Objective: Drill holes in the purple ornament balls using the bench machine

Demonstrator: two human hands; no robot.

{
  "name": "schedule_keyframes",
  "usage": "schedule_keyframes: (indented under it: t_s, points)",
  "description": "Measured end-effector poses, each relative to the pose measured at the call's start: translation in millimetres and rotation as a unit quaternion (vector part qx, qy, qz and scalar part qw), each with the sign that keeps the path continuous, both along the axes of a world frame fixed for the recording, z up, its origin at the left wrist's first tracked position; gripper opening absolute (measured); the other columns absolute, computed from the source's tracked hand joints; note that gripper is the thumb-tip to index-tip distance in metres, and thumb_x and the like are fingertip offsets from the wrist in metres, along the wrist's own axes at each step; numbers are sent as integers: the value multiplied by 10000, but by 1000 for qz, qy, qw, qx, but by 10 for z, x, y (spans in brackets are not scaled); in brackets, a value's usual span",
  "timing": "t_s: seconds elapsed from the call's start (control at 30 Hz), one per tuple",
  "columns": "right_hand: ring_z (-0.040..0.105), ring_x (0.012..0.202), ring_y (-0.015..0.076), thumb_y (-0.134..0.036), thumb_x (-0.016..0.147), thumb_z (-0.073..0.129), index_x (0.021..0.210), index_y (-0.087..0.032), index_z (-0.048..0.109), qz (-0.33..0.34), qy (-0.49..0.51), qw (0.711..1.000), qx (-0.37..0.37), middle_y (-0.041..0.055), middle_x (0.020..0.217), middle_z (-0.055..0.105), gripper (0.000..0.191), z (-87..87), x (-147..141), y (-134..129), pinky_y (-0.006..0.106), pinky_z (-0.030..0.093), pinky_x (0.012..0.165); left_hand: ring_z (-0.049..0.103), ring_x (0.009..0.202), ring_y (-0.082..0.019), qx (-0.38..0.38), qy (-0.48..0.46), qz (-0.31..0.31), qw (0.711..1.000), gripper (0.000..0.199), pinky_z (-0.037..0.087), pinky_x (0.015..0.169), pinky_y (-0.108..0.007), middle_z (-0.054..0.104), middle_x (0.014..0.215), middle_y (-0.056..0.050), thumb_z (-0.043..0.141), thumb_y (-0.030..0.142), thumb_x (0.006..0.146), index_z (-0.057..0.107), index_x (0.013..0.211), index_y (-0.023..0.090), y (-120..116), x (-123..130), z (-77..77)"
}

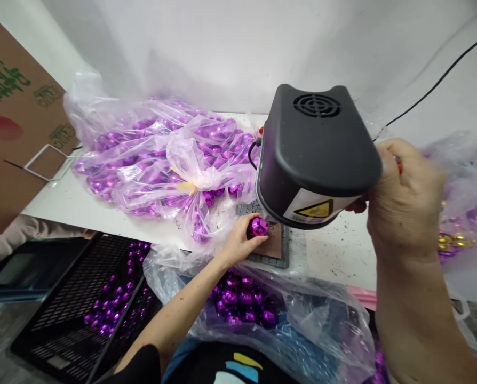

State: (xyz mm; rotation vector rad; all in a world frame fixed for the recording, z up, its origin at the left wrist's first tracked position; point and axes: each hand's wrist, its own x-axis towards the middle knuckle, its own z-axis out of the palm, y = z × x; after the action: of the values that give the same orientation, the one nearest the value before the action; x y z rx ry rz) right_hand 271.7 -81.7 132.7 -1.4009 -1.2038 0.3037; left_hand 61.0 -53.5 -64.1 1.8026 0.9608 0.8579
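Observation:
My left hand (240,240) pinches a shiny purple mirror-faceted ball (259,226) between thumb and fingers. It holds the ball over a brown pad on a dark grey base plate (284,250), just below a black machine (320,144). The machine's housing has a round fan grille on top and a yellow warning label in front. On the housing's right side, my right hand (402,197) is closed around a handle, mostly hidden by the fingers; a bit of red and metal shows there. An open clear plastic bag (322,314) across my lap holds several purple balls (242,298).
A tied clear bag of purple balls (162,154) covers the left of the white table (330,261). A black crate (62,309) with smaller purple balls stands below left, beside a cardboard box (14,128). More bagged ornaments (458,213) lie right. A black cable (434,80) runs up right.

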Motion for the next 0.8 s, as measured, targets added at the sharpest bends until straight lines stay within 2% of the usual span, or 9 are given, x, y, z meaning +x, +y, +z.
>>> schedule_keyframes:
  t_s: [0.1,0.23,0.43,0.6,0.8]
  points:
    - [401,360,63,-664,849,613,779,-172,570,1,-5,1000,3,-73,463,396,499,-3,-1,-2,205,286,330,571,1260,-286,-50,-37,17,998,540,431,1113,-469,616,1348,-94,734,392,867,546,1348,235,-9,-70,-48]
    - [396,357,64,-641,862,612,796,-170,582,1,-1,1000,10,-74,472,384,477,-1,-10,-3,207,288,322,579,1221,-277,-45,-21,17,999,520,417,1121,-458,634,1277,-78,699,428,898,557,1365,252,-1,-144,-87]
    - [401,350,79,-669,859,594,795,-182,560,10,0,1000,3,-71,464,397,493,13,-16,-9,221,284,326,545,1259,-270,38,62,-6,997,473,397,1132,-461,619,1303,-91,652,384,935,528,1364,228,-6,-130,-10]
    - [401,354,64,-681,855,590,793,-173,547,4,-5,1000,-10,-73,466,387,513,16,-13,-17,205,296,349,538,1268,-288,135,116,-4,984,478,351,1162,-513,616,1319,-108,726,305,872,550,1307,211,-72,-3,51]
    - [406,344,67,-698,846,591,773,-177,538,1,-4,1000,-9,-71,460,406,528,12,-7,-6,201,289,336,512,1303,-289,132,121,-4,984,492,298,1198,-547,602,1316,-113,692,272,877,509,1330,213,-101,125,-24]
